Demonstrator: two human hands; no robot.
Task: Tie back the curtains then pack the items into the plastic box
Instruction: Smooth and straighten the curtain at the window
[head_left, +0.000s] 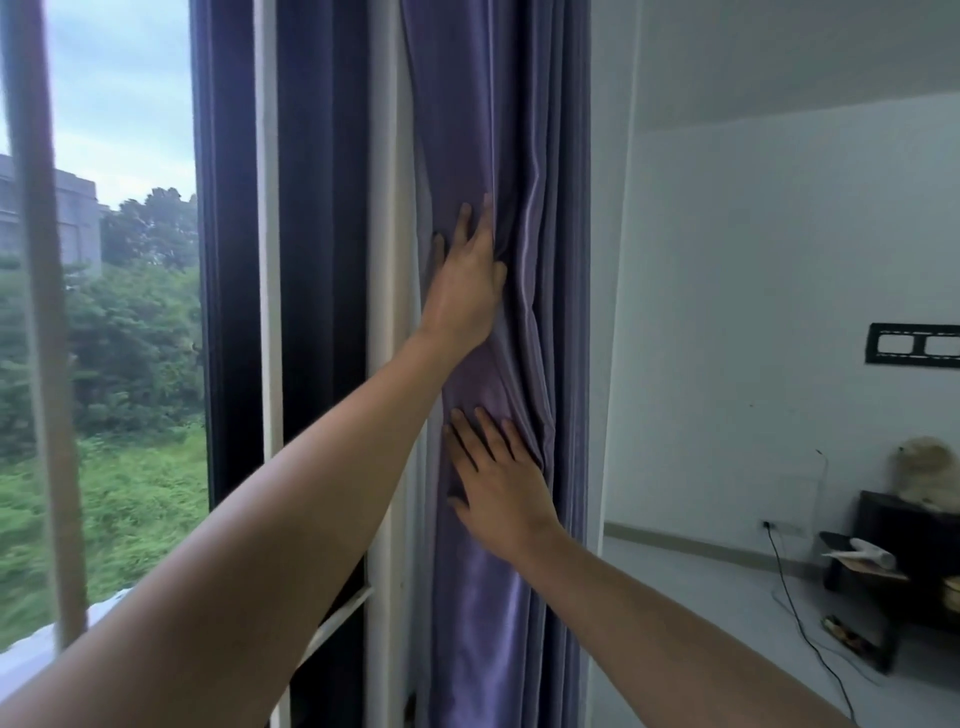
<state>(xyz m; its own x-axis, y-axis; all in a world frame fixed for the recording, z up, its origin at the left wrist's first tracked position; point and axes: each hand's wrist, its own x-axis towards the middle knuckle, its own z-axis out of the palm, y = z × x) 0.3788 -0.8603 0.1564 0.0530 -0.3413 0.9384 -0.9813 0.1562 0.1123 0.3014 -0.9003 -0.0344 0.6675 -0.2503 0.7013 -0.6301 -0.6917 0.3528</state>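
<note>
Two bare arms reach in from the bottom, so two hands on one curtain (498, 130). The right hand (501, 486) sits lower, fingers straight and a bit spread, laid flat on the fabric with nothing pinched. The left hand (467, 283) is higher up, fingers straight and fairly close together, palm pressing the cloth, thumb tucked into a fold. The curtain's a purple, satiny thing with a soft sheen, gathered into a narrow vertical bunch of long pleats between the window (104, 312) and the wall (779, 312), creased where the hands push in. The window is on the left with one pale frame post and one blurry bar up close, trees and a grey building outside. Far right there's one dark low table (904, 525) with a pale fuzzy lump on top, maybe a plush toy, hard to tell. One black cable (795, 597) trails across the floor.
</note>
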